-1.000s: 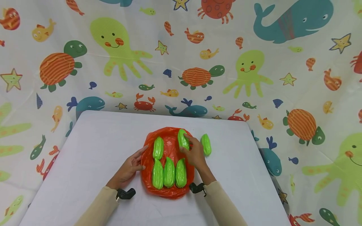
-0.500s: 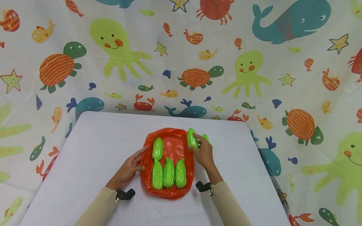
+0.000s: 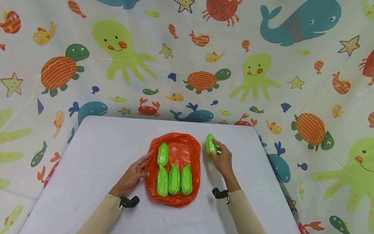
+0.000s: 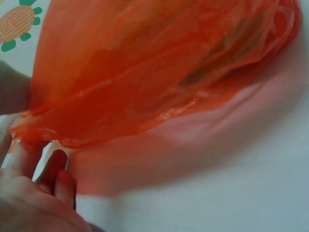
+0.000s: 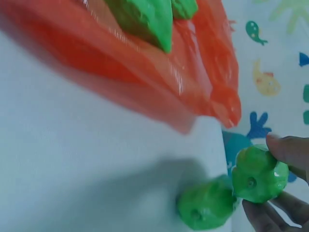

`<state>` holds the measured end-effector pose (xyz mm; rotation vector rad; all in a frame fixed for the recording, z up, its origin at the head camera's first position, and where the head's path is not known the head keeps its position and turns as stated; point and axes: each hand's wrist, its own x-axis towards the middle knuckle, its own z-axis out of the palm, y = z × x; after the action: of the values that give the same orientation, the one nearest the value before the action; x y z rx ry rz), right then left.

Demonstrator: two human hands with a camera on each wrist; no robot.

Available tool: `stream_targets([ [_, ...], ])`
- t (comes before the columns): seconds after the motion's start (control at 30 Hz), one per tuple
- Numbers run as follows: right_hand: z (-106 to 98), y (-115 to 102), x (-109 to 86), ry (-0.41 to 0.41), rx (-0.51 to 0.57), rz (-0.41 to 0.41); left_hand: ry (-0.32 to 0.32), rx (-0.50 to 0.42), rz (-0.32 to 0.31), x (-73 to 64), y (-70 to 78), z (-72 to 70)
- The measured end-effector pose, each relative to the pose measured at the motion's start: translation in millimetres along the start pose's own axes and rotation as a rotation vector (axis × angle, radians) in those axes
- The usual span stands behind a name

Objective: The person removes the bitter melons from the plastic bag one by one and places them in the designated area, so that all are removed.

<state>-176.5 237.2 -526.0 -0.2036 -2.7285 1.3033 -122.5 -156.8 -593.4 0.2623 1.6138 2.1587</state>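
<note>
In the head view my left hand (image 3: 135, 172) holds the left edge of a red plastic bag (image 3: 179, 146), opened out into a round shape. The left wrist view shows the bag's edge (image 4: 82, 121) between thumb and fingers. Inside lie several shiny, ribbed green gourds (image 3: 174, 180): a row at the near side and a single gourd (image 3: 163, 154) at the far left. My right hand (image 3: 223, 161) is right of the bag, gripping another green gourd (image 3: 211, 144) between thumb and fingers. In the right wrist view a further gourd (image 5: 205, 205) stands on the table beside the held one.
All this is on a table with a white cover (image 3: 111, 143). Behind it hangs a curtain (image 3: 181, 58) printed with sea animals. A dark wrist device (image 3: 130, 201) is strapped on the left arm and another (image 3: 220, 194) on the right.
My right hand has carried the green gourd from above the bag's far right rim out to the right, over the gourd on the table. The left hand has stayed at the bag's edge.
</note>
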Motion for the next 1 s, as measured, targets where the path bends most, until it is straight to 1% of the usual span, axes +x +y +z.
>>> stream_targets([
  [0.23, -14, 8, 0.8, 0.006, 0.002, 0.039, -0.003, 0.001, 0.004, -0.3, -1.0, -0.9],
  [0.4, -23, 12, 3.2, 0.013, -0.010, 0.072, 0.003, 0.009, -0.006, -0.3, -0.1, -0.4],
  [0.6, -31, 19, 6.9, 0.022, -0.013, 0.086, 0.008, 0.011, -0.015, 0.0, 1.0, 0.4],
  [0.87, -42, 34, 12.9, 0.049, -0.022, 0.108, 0.005, 0.003, -0.012, 1.0, 0.9, 1.8],
  [1.0, -47, 42, 14.7, 0.052, -0.036, 0.141, 0.006, -0.005, -0.014, 0.8, -0.3, 1.5],
])
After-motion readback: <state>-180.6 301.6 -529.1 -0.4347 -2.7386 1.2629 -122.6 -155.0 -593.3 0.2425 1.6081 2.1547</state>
